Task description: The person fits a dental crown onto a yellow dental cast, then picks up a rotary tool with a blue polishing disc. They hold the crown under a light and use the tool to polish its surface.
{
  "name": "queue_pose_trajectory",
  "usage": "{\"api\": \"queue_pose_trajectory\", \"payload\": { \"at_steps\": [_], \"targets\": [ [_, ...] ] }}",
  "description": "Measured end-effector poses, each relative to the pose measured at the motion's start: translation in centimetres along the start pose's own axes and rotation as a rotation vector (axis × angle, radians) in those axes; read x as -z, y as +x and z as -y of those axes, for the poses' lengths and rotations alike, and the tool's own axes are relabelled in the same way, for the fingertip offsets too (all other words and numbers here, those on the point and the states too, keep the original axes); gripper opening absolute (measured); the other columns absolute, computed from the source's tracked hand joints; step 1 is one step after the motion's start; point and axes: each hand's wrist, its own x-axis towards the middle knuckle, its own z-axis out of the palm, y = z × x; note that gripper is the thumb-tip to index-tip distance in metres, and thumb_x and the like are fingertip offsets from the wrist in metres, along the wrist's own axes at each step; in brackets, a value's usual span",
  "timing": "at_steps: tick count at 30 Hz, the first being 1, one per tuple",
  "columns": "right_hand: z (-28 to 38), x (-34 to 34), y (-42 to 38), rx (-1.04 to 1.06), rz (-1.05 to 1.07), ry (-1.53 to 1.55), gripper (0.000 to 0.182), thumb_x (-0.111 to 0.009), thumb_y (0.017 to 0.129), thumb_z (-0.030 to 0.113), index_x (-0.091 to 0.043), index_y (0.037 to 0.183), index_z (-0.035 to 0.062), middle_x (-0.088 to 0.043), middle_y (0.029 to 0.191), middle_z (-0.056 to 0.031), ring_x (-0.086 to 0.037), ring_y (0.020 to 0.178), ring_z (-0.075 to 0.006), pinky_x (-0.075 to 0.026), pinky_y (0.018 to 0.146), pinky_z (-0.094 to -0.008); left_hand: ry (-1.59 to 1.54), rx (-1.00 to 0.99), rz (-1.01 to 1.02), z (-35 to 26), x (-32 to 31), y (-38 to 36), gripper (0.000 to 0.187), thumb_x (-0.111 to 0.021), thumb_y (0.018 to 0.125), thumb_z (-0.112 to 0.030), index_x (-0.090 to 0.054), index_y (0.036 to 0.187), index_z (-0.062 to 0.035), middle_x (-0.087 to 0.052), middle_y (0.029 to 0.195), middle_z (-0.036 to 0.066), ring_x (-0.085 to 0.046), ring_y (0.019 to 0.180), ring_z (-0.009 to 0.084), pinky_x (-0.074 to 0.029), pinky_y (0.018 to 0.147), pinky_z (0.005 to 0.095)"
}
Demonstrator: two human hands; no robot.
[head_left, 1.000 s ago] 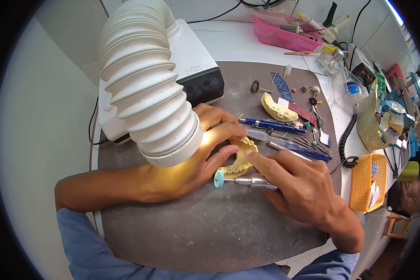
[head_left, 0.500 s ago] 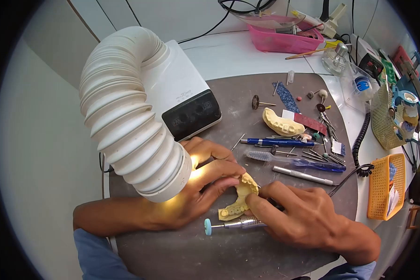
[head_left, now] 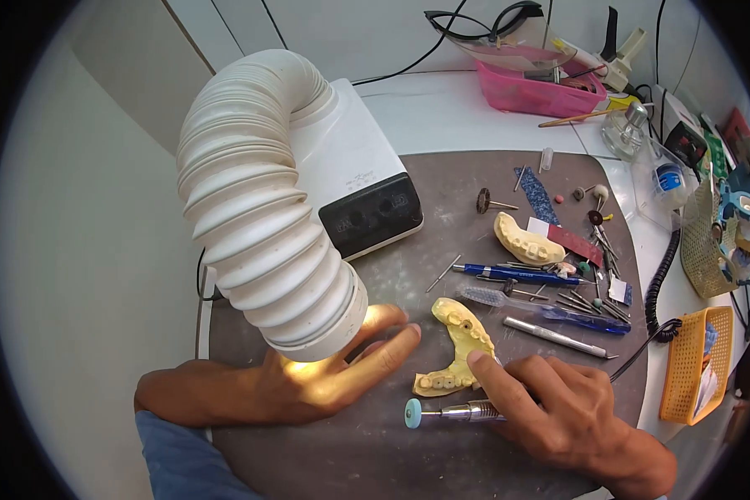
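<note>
A yellowish dental arch model (head_left: 467, 337) is held at its right side by my right hand (head_left: 554, 412), thumb on top. The same hand grips a metal handpiece (head_left: 472, 411) tipped with a light blue disc (head_left: 412, 413), lying below the model. To the left, my left hand (head_left: 354, 358) is apart from the model, its fingers spread and nothing in them. The white hose end (head_left: 329, 329) hides part of that hand, and light falls on it.
A white ribbed hose (head_left: 242, 200) runs from a white box (head_left: 354, 150). Behind the right hand lie a second dental model (head_left: 525, 240), a blue pen (head_left: 517, 274), a metal tool (head_left: 558, 337) and several burs. Beyond are a pink tray (head_left: 542, 96) and an orange basket (head_left: 696, 367).
My left hand has let go of the dental arch and moved left, its fingers opening. More of the arch shows now. The camera view has shifted slightly.
</note>
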Motion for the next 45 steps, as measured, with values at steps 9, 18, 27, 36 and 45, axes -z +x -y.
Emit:
{"api": "queue_pose_trajectory", "payload": {
  "at_steps": [9, 18, 27, 36, 45],
  "targets": [
    [-0.1, 0.4, -0.6, 0.026, -0.019, 0.026, 0.059, -0.080, 0.058, 0.019, -0.066, 0.113, 0.0029, -0.055, 0.071, 0.0002, -0.055, 0.054, -0.0120, -0.045, 0.044, -0.0269, 0.476, 0.124, 0.002, -0.5, 0.0, 1.2, 0.017, -0.070, 0.070, -0.009, -0.064, 0.086, -0.0096, -0.056, 0.135, 0.024, -0.057, 0.083, 0.0225, -0.046, 0.084, 0.0395],
    [-0.2, 0.3, -1.0, 0.055, -0.051, -0.011, 0.054, -0.081, 0.061, 0.020, -0.067, 0.109, 0.0020, -0.053, 0.064, 0.0007, -0.052, 0.049, -0.0118, -0.041, 0.040, -0.0271, 0.565, 0.175, 0.078, -0.4, 0.0, 1.1, 0.012, -0.071, 0.074, -0.012, -0.069, 0.085, -0.0092, -0.054, 0.138, 0.024, -0.056, 0.075, 0.0194, -0.047, 0.077, 0.0357],
    [-0.1, 1.3, -0.6, 0.030, -0.003, -0.012, 0.048, -0.079, 0.075, 0.030, -0.065, 0.112, 0.0023, -0.049, 0.062, 0.0008, -0.049, 0.047, -0.0119, -0.035, 0.040, -0.0285, 0.065, 0.125, -0.034, -1.0, 0.4, 0.4, 0.017, -0.071, 0.074, -0.002, -0.070, 0.091, -0.0061, -0.062, 0.117, 0.017, -0.056, 0.070, 0.0169, -0.047, 0.067, 0.0295],
    [0.1, 1.7, 0.5, -0.212, -0.099, -0.008, 0.028, -0.072, 0.085, 0.017, -0.056, 0.102, 0.0018, -0.055, 0.068, -0.0092, -0.056, 0.051, -0.0265, -0.045, 0.050, -0.0355, -1.457, 0.724, 0.004, -1.0, 0.4, 0.4, 0.026, -0.058, 0.099, -0.012, -0.059, 0.121, 0.0008, -0.062, 0.107, 0.007, -0.060, 0.096, 0.0110, -0.050, 0.085, 0.0260],
    [1.1, 1.6, 6.0, -0.231, 0.082, -0.086, 0.033, -0.074, 0.085, 0.028, -0.053, 0.088, 0.0026, -0.055, 0.065, -0.0105, -0.057, 0.055, -0.0270, -0.043, 0.052, -0.0380, -1.733, 0.849, -0.042, 0.9, 0.0, 0.2, 0.027, -0.074, 0.087, -0.011, -0.063, 0.110, -0.0009, -0.069, 0.103, 0.007, -0.065, 0.094, 0.0126, -0.052, 0.085, 0.0295]
  ]
}}
